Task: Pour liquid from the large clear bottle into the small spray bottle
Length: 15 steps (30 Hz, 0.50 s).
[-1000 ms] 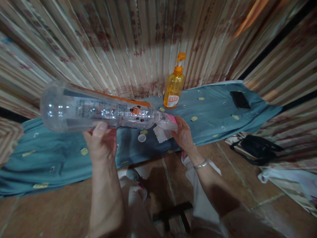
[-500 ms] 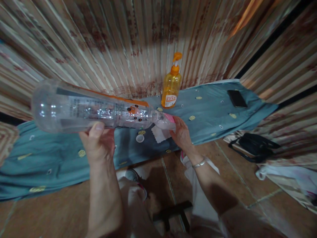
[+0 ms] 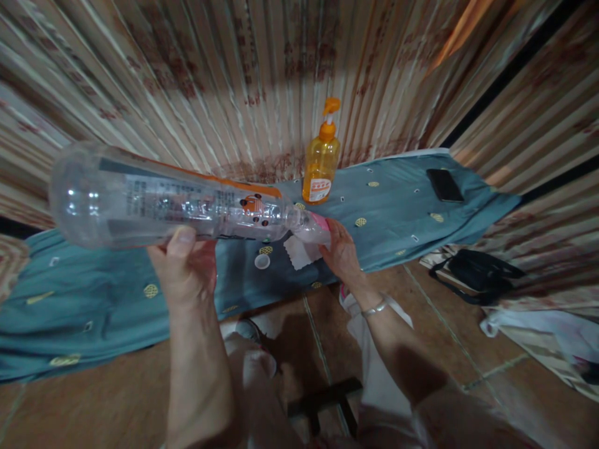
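Note:
My left hand [image 3: 187, 268] is closed round a large clear plastic bottle [image 3: 182, 199] with an orange-edged label, thumb on its near side. The bottle lies almost level in the air, base to the left and neck to the right. At its mouth is a small clear container with a pink part [image 3: 317, 228], gripped by the fingers of my right hand [image 3: 344, 252]. Whether the two mouths touch is hard to make out. Beneath them lies a white scalloped-edged piece [image 3: 299, 251], partly covered. A small round white cap [image 3: 262, 261] rests on the cloth to its left.
A yellow pump bottle [image 3: 321, 165] with an orange top stands behind my hands on the blue-green cloth [image 3: 388, 206]. Farther right lies a dark phone [image 3: 444, 185]. Striped curtains [image 3: 224, 81] rise behind. A black bag [image 3: 475, 274] sits low on the right.
The large bottle's base has risen slightly and shifted left. Both hands keep their hold. The whole view has drifted a little.

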### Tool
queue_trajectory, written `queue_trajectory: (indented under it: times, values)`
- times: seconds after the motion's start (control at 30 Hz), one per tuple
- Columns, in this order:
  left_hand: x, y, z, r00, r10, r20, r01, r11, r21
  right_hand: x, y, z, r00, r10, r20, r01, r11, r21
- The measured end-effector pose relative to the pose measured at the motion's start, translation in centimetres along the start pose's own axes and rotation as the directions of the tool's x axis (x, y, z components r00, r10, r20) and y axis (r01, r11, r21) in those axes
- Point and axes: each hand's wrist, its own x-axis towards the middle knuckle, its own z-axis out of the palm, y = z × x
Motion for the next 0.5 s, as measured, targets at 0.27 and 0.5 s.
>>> queue_trajectory:
  times: [0.27,0.5]
  values:
    - [0.8,-0.8,-0.1,0.992,0.117,0.047,-0.117,0.993,0.009,0.1,-0.3,-0.1,1.000,-0.007,0.016,0.007,1.000,-0.016]
    - [1.2,-0.9,0.4,0.991,0.123,0.047,-0.122,0.992,-0.038,0.2,-0.3,-0.3,1.000,0.008,0.024,-0.007,1.000,-0.013]
